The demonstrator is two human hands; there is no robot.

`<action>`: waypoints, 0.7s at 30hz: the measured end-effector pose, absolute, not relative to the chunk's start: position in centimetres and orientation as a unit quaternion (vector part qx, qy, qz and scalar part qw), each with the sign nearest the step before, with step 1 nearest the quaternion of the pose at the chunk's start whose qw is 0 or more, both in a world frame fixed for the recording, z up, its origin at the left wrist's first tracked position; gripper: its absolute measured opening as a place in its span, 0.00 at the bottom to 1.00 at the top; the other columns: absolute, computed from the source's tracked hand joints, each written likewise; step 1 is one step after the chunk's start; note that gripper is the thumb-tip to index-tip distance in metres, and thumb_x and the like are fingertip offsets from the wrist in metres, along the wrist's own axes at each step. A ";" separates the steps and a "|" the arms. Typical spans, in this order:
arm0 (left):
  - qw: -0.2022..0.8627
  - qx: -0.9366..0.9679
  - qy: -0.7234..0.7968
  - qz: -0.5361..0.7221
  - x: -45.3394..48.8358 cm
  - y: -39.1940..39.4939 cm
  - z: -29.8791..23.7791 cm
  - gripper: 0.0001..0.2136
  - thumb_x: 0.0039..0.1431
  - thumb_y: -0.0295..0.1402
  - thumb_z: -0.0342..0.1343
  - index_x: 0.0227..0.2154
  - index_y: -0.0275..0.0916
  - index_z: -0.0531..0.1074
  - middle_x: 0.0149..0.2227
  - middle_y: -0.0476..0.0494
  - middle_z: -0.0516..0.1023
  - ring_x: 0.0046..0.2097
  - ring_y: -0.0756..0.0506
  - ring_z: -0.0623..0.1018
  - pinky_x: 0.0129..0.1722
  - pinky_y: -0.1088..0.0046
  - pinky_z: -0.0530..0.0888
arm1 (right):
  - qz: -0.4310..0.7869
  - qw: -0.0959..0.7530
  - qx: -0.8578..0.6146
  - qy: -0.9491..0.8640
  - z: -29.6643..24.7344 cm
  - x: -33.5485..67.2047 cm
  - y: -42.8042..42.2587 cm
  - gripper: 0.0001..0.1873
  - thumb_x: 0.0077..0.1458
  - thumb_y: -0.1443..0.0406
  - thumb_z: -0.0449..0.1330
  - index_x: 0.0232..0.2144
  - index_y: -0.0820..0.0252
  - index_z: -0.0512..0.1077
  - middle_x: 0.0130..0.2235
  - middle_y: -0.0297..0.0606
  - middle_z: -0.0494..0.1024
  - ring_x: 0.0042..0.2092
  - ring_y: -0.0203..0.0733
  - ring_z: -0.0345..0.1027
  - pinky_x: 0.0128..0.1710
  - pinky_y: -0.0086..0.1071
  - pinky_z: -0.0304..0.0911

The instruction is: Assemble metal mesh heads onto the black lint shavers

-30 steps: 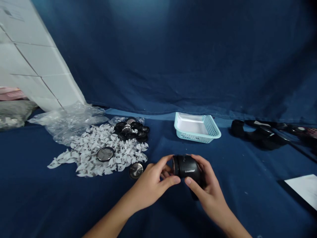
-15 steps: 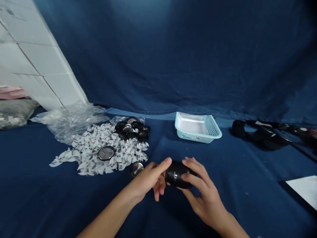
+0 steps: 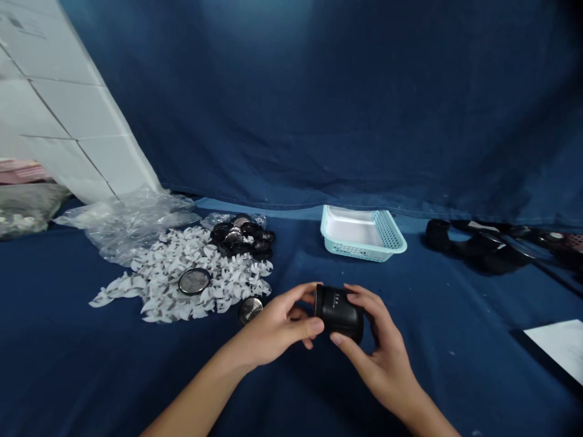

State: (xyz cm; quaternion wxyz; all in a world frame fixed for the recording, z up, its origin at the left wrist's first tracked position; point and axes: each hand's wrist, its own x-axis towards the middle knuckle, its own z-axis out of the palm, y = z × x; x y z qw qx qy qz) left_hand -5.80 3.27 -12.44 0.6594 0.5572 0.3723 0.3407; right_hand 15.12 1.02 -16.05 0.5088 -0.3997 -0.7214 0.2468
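Holding a small black housing [image 3: 339, 311] by both ends, low at six o'clock in the view, over the blue cloth [image 3: 91, 364]; cannot tell whether touching it. Pinching the nine o'clock end with the left hand [image 3: 277, 328], forefinger over the rim and thumb along the near side. Wrapping the three o'clock end with the right hand [image 3: 382, 358], fingers across the top, thumb beneath. Bringing both hands close together, clamped on the one part.

Looks like hard moulded plastic: stiff, light, probably hollow. Shows a smooth, faintly glossy skin, so likely to slip under a loose pinch. Best taken round the barrel with thumb opposed to fingers, or by the rim at the end; calls for a firm hold, not a hard squeeze.

Lying at nine o'clock from the housing: a round mesh disc [image 3: 250, 309], then another mesh disc [image 3: 194, 281] on a heap of white paper scraps [image 3: 173, 279]. Sitting at ten o'clock: a cluster of black caps [image 3: 243, 238]. Standing at twelve o'clock: a pale green basket [image 3: 359, 250]. Resting at two o'clock, well apart: more black parts [image 3: 478, 249].
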 end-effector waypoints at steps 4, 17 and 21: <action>0.616 0.602 0.366 0.353 -5.9 3.2 -12.3 0.31 0.55 0.32 0.64 0.61 0.49 0.61 0.52 0.43 0.71 0.47 0.45 0.74 0.49 0.63 0.72 | 0.314 0.506 -0.420 -0.685 -16.4 15.2 1.1 0.26 0.57 0.62 0.64 0.55 0.45 0.61 0.59 0.42 0.63 0.61 0.55 0.58 0.59 0.56 0.57; 0.625 0.625 0.347 0.314 -6.2 3.4 -11.8 0.26 0.59 0.39 0.60 0.58 0.39 0.65 0.44 0.40 0.77 0.38 0.47 0.78 0.41 0.66 0.75 | 0.268 0.460 -0.369 -0.761 -15.6 16.1 1.0 0.23 0.56 0.66 0.64 0.52 0.44 0.64 0.60 0.38 0.63 0.61 0.50 0.58 0.59 0.47 0.57; 0.468 0.710 0.393 0.348 -5.7 2.9 -11.8 0.30 0.53 0.29 0.65 0.59 0.49 0.65 0.49 0.45 0.74 0.46 0.45 0.76 0.49 0.64 0.74 | 0.390 0.479 -0.428 -0.660 -15.6 15.5 1.1 0.22 0.58 0.59 0.62 0.54 0.43 0.63 0.56 0.37 0.68 0.58 0.51 0.61 0.59 0.47 0.56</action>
